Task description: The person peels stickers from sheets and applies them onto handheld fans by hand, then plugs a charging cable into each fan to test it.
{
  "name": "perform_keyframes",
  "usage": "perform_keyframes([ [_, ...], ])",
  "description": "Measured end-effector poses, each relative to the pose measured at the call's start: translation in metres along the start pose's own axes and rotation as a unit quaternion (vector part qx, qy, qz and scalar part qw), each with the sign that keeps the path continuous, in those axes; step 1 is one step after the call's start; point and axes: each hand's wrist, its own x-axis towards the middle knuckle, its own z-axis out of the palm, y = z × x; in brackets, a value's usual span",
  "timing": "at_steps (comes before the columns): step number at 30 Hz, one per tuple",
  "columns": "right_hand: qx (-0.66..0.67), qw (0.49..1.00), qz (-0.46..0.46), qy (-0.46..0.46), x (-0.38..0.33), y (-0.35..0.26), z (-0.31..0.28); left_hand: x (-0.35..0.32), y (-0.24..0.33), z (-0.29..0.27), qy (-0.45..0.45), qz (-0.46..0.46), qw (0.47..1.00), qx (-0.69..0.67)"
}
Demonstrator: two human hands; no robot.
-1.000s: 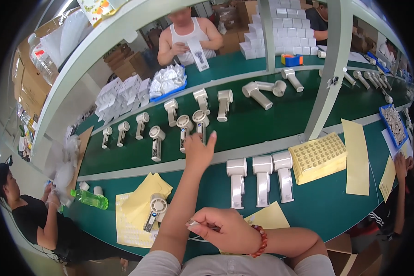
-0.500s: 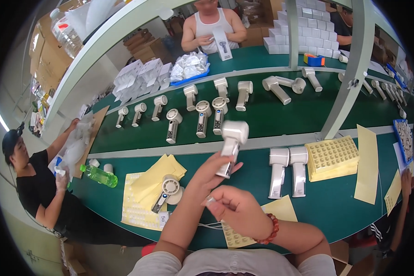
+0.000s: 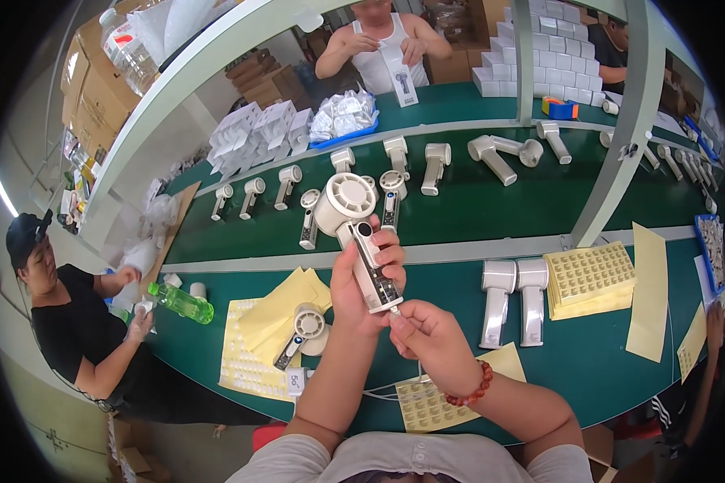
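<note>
Left hand (image 3: 361, 283) fingers wrap the white handheld fan (image 3: 356, 229); right hand (image 3: 429, 338) fingers pinch at its base

Stacked small white cardboard boxes (image 3: 560, 60) at the far tabletop edge, more white boxes (image 3: 254, 133) far left, brown cardboard cartons (image 3: 84, 97) left, yellow label sheets (image 3: 278, 318) near the hands

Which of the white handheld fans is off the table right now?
The handheld fan gripped in the left hand, head up, with the right hand at its handle base. All the others lie on the table.
</note>
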Motion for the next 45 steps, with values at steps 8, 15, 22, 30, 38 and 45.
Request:
perform_keyframes([
  [8, 0.169, 0.984, 0.063, -0.010, 0.000, 0.008, -0.001, -0.005, 0.005, -0.008, -0.075, 0.008, 0.991, 0.109],
  [15, 0.054, 0.993, 0.064, -0.082, 0.000, 0.007, -0.004, -0.007, 0.010, -0.004, -0.154, -0.096, 0.979, 0.091],
  [22, 0.124, 0.992, 0.033, 0.005, -0.007, 0.003, 0.006, 0.008, -0.001, -0.004, -0.121, -0.072, 0.989, 0.034],
  [30, 0.049, 0.998, -0.046, 0.016, -0.025, 0.018, 0.014, 0.107, -0.037, -0.035, 0.199, 0.001, 0.930, 0.310],
  [38, 0.018, 0.994, -0.053, -0.091, -0.039, -0.007, 0.020, 0.176, -0.037, -0.140, 0.218, 0.057, 0.795, 0.563],
  [45, 0.010, 0.990, -0.056, -0.127, -0.035, 0.003, 0.017, 0.172, -0.036, -0.159, 0.251, 0.049, 0.565, 0.784],
])
